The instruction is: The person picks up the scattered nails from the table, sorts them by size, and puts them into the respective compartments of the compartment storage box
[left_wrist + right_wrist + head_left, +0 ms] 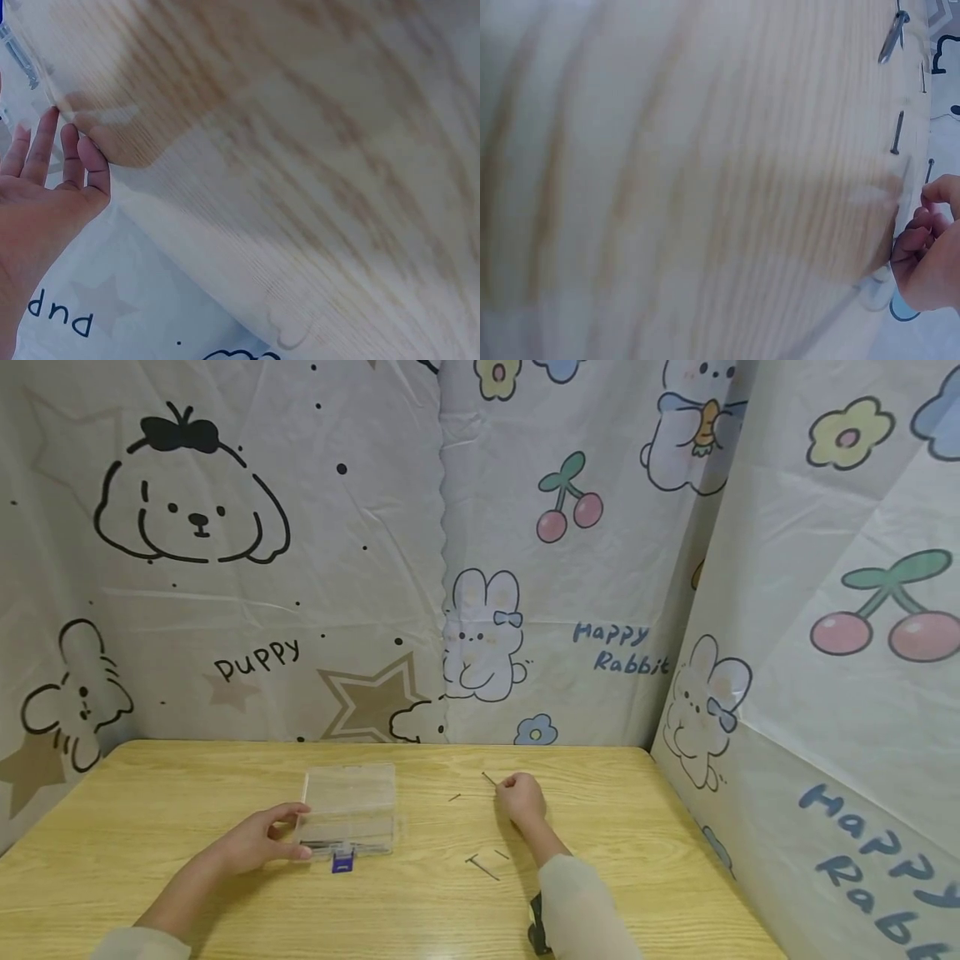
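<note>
My left hand [258,841] rests against the left side of a clear plastic box [348,793], thumb by its front corner and fingertips on its left edge. A purple latch [342,861] sits on the box's front, and thin dark pieces [322,846] lie inside along that side. To the right, my right hand [522,797] pinches a nail [489,778] between thumb and finger, its head end sticking out to the left. In the right wrist view the same nail [930,169] shows beyond the curled fingers. A larger nail [482,867] lies on the table nearer me.
Two smaller nails lie on the wooden table [420,910]: one [454,797] left of the right hand, another [502,854] beside the larger nail. A dark object [536,927] is partly hidden by the right sleeve. Printed cloth [360,577] hangs behind the table and along its right.
</note>
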Tool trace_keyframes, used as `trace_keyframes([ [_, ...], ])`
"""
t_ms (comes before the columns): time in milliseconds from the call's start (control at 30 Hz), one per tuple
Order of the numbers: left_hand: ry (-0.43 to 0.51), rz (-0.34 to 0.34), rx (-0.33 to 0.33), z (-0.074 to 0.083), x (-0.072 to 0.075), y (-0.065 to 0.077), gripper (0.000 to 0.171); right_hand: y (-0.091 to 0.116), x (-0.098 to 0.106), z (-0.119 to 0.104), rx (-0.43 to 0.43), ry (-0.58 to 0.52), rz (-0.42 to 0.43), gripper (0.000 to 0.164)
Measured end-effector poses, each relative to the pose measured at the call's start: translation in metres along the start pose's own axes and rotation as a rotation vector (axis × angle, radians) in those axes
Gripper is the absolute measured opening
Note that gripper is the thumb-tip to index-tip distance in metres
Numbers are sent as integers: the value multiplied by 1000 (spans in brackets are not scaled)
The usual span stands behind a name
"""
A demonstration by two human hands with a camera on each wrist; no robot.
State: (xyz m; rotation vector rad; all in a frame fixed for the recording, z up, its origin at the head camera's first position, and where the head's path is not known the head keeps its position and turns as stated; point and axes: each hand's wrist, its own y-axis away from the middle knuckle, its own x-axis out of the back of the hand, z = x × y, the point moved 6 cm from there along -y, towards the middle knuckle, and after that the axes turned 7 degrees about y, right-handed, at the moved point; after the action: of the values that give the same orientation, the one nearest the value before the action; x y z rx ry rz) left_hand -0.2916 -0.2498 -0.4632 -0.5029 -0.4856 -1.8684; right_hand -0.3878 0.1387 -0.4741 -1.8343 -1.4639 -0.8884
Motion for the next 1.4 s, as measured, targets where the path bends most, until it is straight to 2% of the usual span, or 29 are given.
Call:
trace_keyframes([
  [267, 8, 4, 9, 0, 1, 1, 75, 3, 0, -1, 67, -68, -52, 12],
  [500, 0, 6, 13, 0, 1, 4, 74, 9, 1, -13, 177, -109, -110, 11],
  [733, 13, 5, 17, 0, 0, 3, 74, 17, 1, -27, 246, -146, -195, 12],
  [1033, 11, 2, 21, -1, 0, 0, 74, 28, 1, -48, 363, -115, -245, 12],
  [1400, -11, 10, 14, 3, 1, 2, 74, 48, -3, -66, 448, -111, -326, 15],
])
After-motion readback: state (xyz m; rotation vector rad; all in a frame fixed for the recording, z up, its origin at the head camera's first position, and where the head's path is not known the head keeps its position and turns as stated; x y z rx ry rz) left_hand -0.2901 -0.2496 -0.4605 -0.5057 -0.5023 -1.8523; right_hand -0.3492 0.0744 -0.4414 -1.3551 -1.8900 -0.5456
